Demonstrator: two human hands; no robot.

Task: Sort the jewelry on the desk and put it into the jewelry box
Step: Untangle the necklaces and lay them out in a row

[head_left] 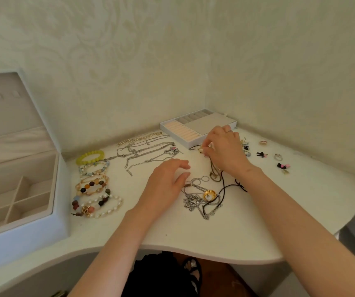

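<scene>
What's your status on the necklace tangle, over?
Left grip open beside tangled silver chains. Right grip pinching small pale-and-gold pendant near white ring tray. Thin black cord runs through the chains; white jewelry box open, left.

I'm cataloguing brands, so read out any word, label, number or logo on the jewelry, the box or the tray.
No readable text anywhere.
The jewelry box and the ring tray show plain surfaces.
Any stamps on the gold ring, or on the charm pinched in the right hand, are too small to read.
</scene>
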